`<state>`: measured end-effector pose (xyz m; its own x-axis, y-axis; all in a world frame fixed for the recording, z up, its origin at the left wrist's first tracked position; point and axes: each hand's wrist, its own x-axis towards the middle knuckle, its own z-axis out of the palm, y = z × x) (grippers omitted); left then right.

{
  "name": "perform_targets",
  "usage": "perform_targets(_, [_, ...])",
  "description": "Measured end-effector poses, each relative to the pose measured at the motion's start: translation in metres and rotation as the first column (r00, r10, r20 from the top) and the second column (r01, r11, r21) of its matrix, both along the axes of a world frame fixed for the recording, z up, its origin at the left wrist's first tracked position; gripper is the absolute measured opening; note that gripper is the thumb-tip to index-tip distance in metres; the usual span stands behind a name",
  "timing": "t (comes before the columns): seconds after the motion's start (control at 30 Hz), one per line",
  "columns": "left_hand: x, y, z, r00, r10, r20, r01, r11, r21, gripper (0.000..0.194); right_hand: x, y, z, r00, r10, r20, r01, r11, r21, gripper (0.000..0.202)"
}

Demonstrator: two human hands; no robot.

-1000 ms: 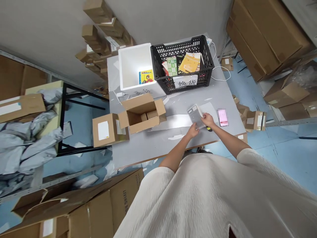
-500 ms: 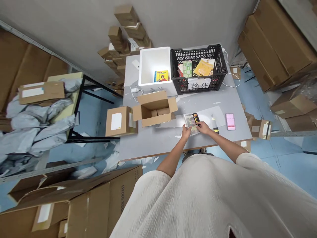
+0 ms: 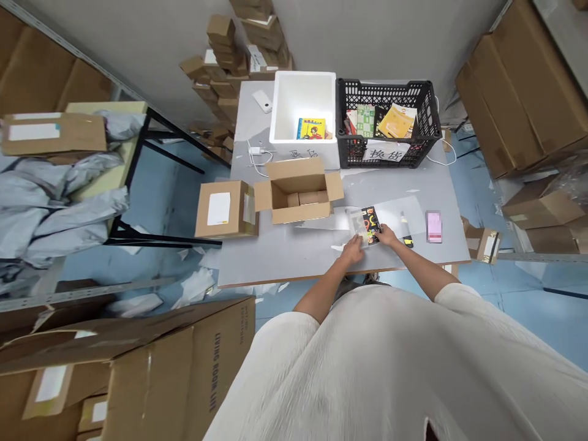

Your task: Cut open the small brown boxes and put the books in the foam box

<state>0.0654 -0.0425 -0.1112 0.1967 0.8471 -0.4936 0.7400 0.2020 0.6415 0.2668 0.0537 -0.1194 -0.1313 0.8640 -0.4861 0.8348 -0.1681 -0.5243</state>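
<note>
A dark printed booklet (image 3: 371,223) lies partly inside a clear plastic sleeve (image 3: 357,222) near the table's front edge. My left hand (image 3: 353,250) is closed at the sleeve's lower left edge. At the booklet's lower right edge, my right hand (image 3: 386,236) pinches it. Just right of that hand lies a black and yellow cutter (image 3: 407,231), and beyond it a pink-screened phone (image 3: 433,226). White sheets lie under and around the booklet.
An open carton (image 3: 301,212) stands left of the booklet, with a closed carton (image 3: 219,210) beside it. Behind are a white foam box (image 3: 305,150) and a black crate (image 3: 388,156). Grey parcels (image 3: 55,190) cover the left table.
More of the dark booklet shows beside the clear sleeve. My right hand has shifted slightly to the right with its edge. The whole view has also shifted.
</note>
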Motion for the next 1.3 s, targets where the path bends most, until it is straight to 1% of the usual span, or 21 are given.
perform_targets(0.13, [-0.004, -0.003, -0.003, 0.998, -0.013, 0.065, 0.017, 0.998, -0.054, 0.086, -0.003, 0.003, -0.004, 0.988, -0.146, 0.050, 0.150, 0.984, -0.095, 0.058])
perform_targets(0.2, [-0.006, -0.005, -0.004, 0.997, -0.002, 0.075, 0.007, 0.997, -0.076, 0.088, -0.005, 0.002, -0.004, 0.978, -0.205, 0.041, 0.208, 0.971, -0.115, 0.055])
perform_targets(0.27, [-0.008, -0.007, -0.004, 0.998, 0.004, 0.067, 0.002, 0.996, -0.088, 0.090, -0.006, 0.001, -0.005, 0.965, -0.262, 0.017, 0.262, 0.955, -0.137, 0.047])
perform_targets(0.37, [-0.012, -0.009, -0.004, 0.999, -0.013, 0.038, 0.016, 0.995, -0.096, 0.088, -0.008, -0.003, -0.005, 0.953, -0.301, -0.044, 0.291, 0.944, -0.158, 0.026])
perform_targets(0.43, [-0.015, -0.009, -0.005, 0.999, -0.024, 0.023, 0.026, 0.995, -0.095, 0.086, -0.009, -0.006, -0.004, 0.942, -0.324, -0.090, 0.307, 0.938, -0.159, 0.017])
perform_targets(0.57, [-0.018, -0.008, -0.007, 0.999, -0.039, 0.003, 0.039, 0.995, -0.091, 0.086, -0.011, -0.007, 0.000, 0.907, -0.368, -0.204, 0.336, 0.925, -0.176, 0.018])
perform_targets(0.67, [-0.017, -0.006, -0.007, 0.999, -0.042, -0.023, 0.040, 0.994, -0.101, 0.085, -0.008, -0.004, 0.004, 0.900, -0.370, -0.230, 0.336, 0.925, -0.176, 0.023])
perform_targets(0.73, [-0.017, -0.004, -0.007, 0.997, -0.048, -0.061, 0.041, 0.993, -0.108, 0.080, -0.002, -0.001, 0.007, 0.909, -0.361, -0.208, 0.337, 0.931, -0.142, 0.025])
perform_targets(0.83, [-0.014, -0.001, -0.004, 0.990, -0.055, -0.132, 0.043, 0.995, -0.091, 0.066, 0.015, 0.005, 0.011, 0.915, -0.365, -0.171, 0.358, 0.931, -0.070, 0.026])
perform_targets(0.97, [-0.008, 0.008, -0.001, 0.976, -0.045, -0.213, 0.034, 0.998, -0.057, 0.045, 0.048, 0.011, 0.020, 0.904, -0.412, -0.111, 0.412, 0.911, -0.021, 0.029])
perform_targets(1.03, [-0.005, 0.013, 0.000, 0.968, -0.028, -0.250, 0.015, 0.998, -0.056, 0.041, 0.065, 0.011, 0.026, 0.895, -0.445, -0.039, 0.446, 0.895, 0.011, 0.030])
perform_targets(1.13, [-0.001, 0.021, 0.000, 0.956, 0.004, -0.295, -0.014, 0.999, -0.033, 0.041, 0.086, 0.010, 0.035, 0.873, -0.479, 0.094, 0.476, 0.878, 0.055, 0.033])
perform_targets(1.2, [0.002, 0.025, -0.001, 0.948, 0.018, -0.319, -0.024, 1.000, -0.012, 0.048, 0.095, 0.008, 0.039, 0.865, -0.478, 0.151, 0.475, 0.878, 0.062, 0.034])
perform_targets(1.3, [0.005, 0.030, -0.003, 0.936, 0.030, -0.352, -0.035, 0.999, -0.009, 0.063, 0.101, 0.007, 0.042, 0.873, -0.455, 0.176, 0.457, 0.889, 0.035, 0.033])
